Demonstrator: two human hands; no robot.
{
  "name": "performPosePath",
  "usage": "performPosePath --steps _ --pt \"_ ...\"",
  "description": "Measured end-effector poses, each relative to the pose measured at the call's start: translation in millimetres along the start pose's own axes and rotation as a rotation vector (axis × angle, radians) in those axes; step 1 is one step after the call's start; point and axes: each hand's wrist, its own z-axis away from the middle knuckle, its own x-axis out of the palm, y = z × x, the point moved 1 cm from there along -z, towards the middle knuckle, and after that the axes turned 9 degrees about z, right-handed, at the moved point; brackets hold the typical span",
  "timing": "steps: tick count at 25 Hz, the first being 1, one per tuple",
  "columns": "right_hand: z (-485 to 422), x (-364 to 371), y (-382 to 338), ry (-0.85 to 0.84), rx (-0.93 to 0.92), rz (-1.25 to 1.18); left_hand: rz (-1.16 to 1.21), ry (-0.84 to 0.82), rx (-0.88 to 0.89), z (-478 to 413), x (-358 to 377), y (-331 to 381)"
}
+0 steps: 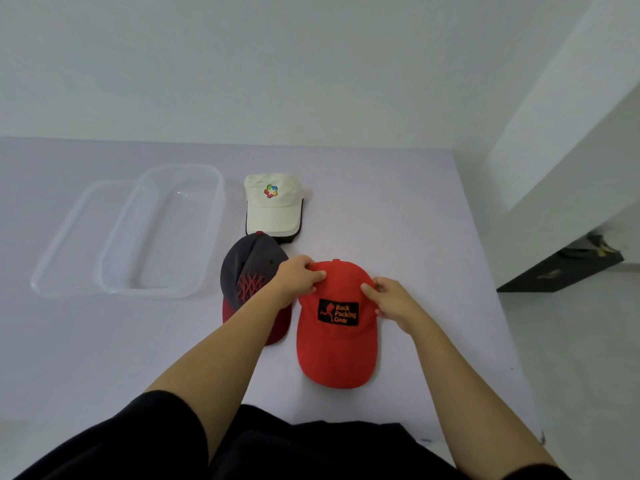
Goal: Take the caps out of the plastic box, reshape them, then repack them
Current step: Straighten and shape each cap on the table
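A red cap point(337, 348) with a black "Back Packing Gear" patch lies on the table in front of me, brim toward me. My left hand point(298, 277) pinches the left side of its crown. My right hand point(393, 299) grips the crown's right side. To its left lies a dark grey and maroon cap point(247, 268), partly under my left forearm. Farther back sits a white cap point(273, 206) with a coloured logo, stacked on a dark cap whose brim edge shows beneath. The clear plastic box point(162, 233) stands empty at the left.
The box's clear lid point(69, 244) lies flat beside the box on its left. The pale lilac table point(415, 220) ends at a white wall behind and drops off on the right, where a dark shelf point(561, 268) stands on the floor.
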Motion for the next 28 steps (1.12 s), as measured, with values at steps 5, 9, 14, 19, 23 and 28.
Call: performPosePath --steps 5,9,14,19,23,28 --pt "-5.7 14.0 0.6 -0.068 0.072 -0.417 0.012 0.075 0.114 -1.0 7.4 -0.7" --pt "-5.9 12.7 -4.7 -0.150 0.089 -0.474 0.014 0.124 0.144 -5.4 3.7 -15.1" --pt "-6.6 5.3 -6.3 -0.012 0.089 -0.225 0.076 0.114 0.103 -6.0 -4.6 -16.0" --pt "-14.4 4.9 -1.7 0.114 -0.007 -0.181 -0.002 0.119 0.125 -6.1 0.7 -12.5" --pt "-12.2 -6.6 0.1 0.261 -0.061 0.000 -0.013 0.093 0.147 -4.0 -1.9 -3.4" --pt "-1.9 -50.2 20.8 0.349 -0.061 0.106 -0.134 0.189 0.167 14.3 -21.7 -21.4"
